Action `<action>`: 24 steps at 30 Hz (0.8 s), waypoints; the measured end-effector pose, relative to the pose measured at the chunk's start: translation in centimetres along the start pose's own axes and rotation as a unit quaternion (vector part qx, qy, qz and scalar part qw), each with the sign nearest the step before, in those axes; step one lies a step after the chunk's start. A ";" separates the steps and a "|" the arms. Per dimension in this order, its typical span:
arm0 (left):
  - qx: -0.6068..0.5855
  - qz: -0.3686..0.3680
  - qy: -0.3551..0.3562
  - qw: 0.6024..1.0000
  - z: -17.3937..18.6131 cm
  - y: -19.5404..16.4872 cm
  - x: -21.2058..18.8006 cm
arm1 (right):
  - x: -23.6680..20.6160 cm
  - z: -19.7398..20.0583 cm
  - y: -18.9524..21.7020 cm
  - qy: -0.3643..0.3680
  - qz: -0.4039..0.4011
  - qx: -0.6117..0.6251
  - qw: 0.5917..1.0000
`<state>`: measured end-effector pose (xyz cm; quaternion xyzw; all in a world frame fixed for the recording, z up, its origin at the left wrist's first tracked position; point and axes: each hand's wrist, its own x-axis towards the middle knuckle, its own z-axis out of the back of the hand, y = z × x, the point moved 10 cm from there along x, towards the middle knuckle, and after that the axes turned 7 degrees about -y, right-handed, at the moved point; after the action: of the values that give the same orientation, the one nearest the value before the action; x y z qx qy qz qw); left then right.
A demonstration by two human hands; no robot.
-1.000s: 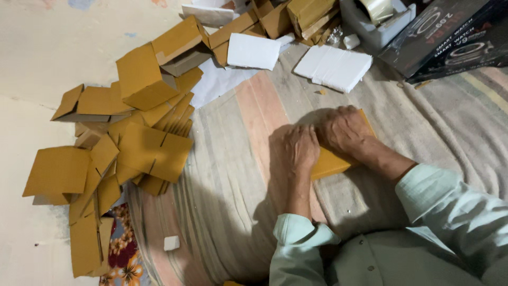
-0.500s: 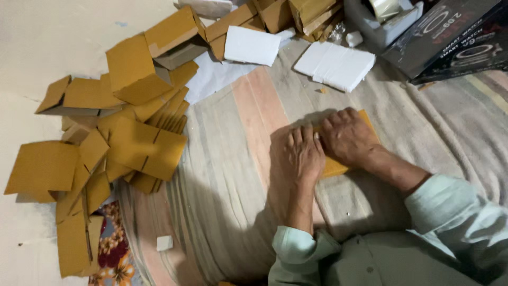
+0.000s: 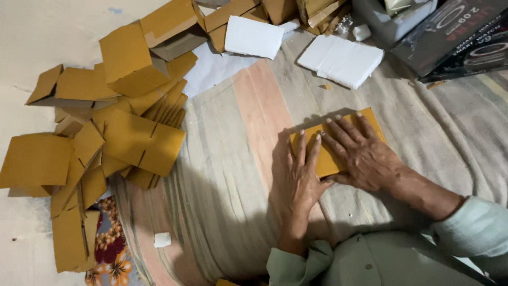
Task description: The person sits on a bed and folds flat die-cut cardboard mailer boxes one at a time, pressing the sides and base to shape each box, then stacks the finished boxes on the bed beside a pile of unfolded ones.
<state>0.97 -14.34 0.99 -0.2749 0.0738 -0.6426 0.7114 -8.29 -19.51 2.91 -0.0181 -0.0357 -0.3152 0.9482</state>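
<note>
The right hand (image 3: 365, 153) lies flat, fingers spread, pressing down on a flat mustard-yellow cardboard piece (image 3: 327, 159). The left hand (image 3: 298, 177) lies just beside it, palm down and fingers straight, its fingertips over the near left edge of the same piece. Neither hand is closed around anything. The cardboard rests on a striped grey and peach cloth (image 3: 233, 175) spread on the floor, right of centre. Far from the hands lie two white foam slabs (image 3: 341, 59). To the left sits a heap of folded yellow cardboard boxes (image 3: 114, 116). A small white block (image 3: 162, 240) lies near left, and dark printed boxes (image 3: 450, 37) stand far right.
</note>
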 end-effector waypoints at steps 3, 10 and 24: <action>-0.046 -0.009 -0.024 0.999 1.5 0.2 -0.4 | 0.0 0.9 -1.3 -0.004 0.004 0.005 1.000; 0.010 -0.019 -0.053 0.998 3.0 -0.2 0.0 | -0.4 -1.0 -3.8 0.069 -0.053 -0.086 0.993; -0.222 0.067 -0.066 0.970 2.1 4.0 -0.5 | -0.2 -2.4 -8.4 -0.101 -0.128 0.286 0.944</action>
<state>5.32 -13.17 0.74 -0.4622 0.1862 -0.5414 0.6772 -13.38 -26.23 0.62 0.2268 -0.2223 -0.4070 0.8564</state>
